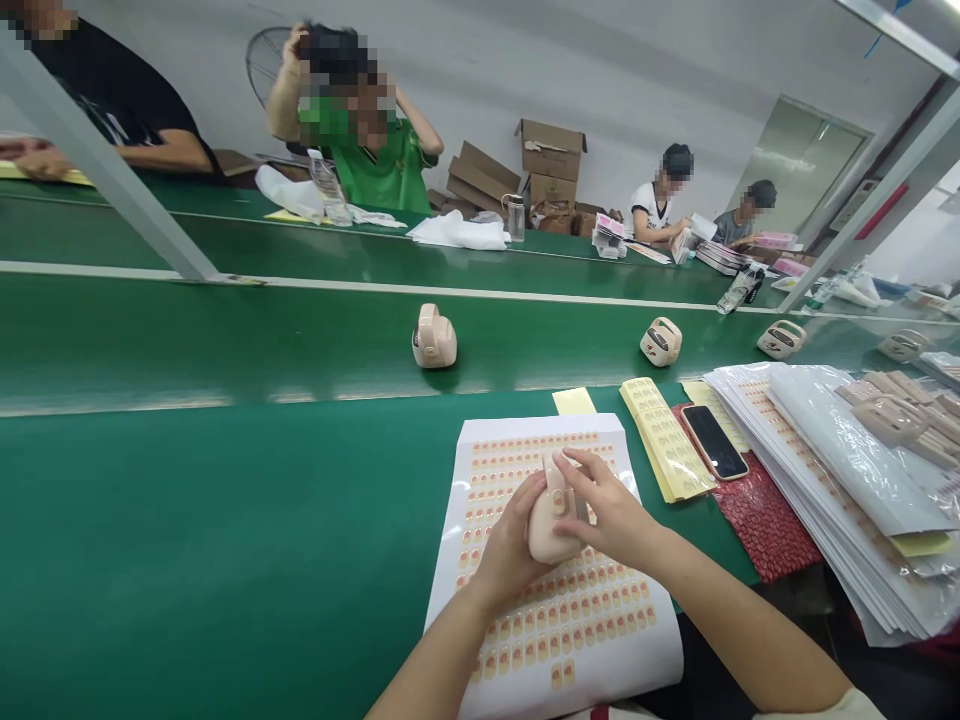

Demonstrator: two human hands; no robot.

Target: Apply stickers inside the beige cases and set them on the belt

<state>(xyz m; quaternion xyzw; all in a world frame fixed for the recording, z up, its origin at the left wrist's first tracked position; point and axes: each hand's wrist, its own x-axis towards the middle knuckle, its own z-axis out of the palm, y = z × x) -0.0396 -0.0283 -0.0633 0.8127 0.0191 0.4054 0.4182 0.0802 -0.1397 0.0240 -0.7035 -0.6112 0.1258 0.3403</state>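
Hands: left hand [510,545] cups the pink casing [553,520]; right hand [606,508] presses fingertips on it.
Beneath: sticker sheet [555,620] on the table [225,540].

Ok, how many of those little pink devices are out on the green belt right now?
4: one mid-belt, one further right, another beyond it, and one near the right edge. A fifth is in the person's hands; more may be hidden.

A long green conveyor belt [225,340] ran before a plain white wall [637,70], cardboard boxes [551,160] stacked beside a pale door [799,165].
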